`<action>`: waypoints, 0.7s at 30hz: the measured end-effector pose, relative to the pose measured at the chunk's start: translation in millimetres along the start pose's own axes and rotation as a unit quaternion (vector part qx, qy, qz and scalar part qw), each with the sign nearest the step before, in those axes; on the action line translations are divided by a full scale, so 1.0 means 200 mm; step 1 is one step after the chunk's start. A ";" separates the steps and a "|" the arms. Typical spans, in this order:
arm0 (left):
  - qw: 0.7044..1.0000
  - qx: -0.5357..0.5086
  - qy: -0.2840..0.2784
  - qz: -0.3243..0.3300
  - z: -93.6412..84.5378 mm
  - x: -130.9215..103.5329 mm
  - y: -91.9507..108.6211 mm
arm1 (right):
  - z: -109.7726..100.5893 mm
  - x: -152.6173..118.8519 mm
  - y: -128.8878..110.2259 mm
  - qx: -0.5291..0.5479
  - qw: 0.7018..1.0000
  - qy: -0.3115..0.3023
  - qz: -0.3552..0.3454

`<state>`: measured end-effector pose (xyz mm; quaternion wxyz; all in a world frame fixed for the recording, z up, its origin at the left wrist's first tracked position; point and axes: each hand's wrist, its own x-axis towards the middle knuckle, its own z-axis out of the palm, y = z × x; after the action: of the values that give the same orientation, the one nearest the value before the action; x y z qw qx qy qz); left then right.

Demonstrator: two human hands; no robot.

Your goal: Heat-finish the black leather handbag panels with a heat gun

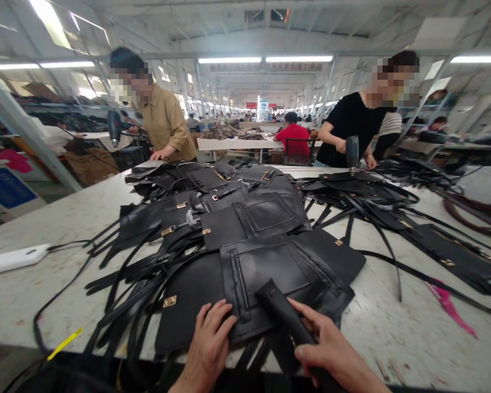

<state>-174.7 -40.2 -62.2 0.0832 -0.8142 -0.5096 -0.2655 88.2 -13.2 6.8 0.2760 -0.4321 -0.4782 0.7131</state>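
My left hand [210, 341] lies on the near edge of a black leather-look bag panel [270, 267], its fingers spread and nothing held. The panel has a raised rectangular pocket and a gold clasp plate [170, 301] at its left. My right hand [327, 344] grips a long black piece [280, 308] with a squared end, thumb on one side and fingers on the other. The piece slants over the panel's lower edge. Its lower part runs under my hand, and I cannot tell exactly what it is.
More black bag parts [253, 215] with straps and buckles are piled behind. A white device [16, 259] with a cable lies left, a pink ribbon [454, 308] right. Across the table stand two co-workers; a person in black holds a heat gun [352, 152], another heat gun [114, 128] hangs left.
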 end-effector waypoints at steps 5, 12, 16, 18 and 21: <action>1.000 -0.016 0.020 0.016 0.02 0.04 0.00 | 0.02 -0.05 -0.10 -0.019 0.998 -0.031 0.050; 0.997 -0.061 0.038 -0.021 0.01 0.06 0.05 | 0.13 0.03 -0.19 -0.069 0.988 -0.084 0.111; 0.993 -0.100 0.060 -0.030 0.01 0.07 0.03 | 0.17 0.13 -0.16 -0.045 0.989 -0.096 0.101; 0.989 -0.124 0.068 -0.039 0.00 0.07 0.03 | 0.18 0.17 -0.15 -0.031 0.990 -0.110 0.083; 0.983 -0.161 0.067 -0.050 0.01 0.07 0.03 | 0.20 0.27 -0.16 -0.034 0.993 -0.097 0.051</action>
<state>-164.4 -31.2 -56.8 -0.0283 -0.7707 -0.4940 -0.4015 27.2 25.6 22.8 0.1771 -0.3941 -0.5037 0.7481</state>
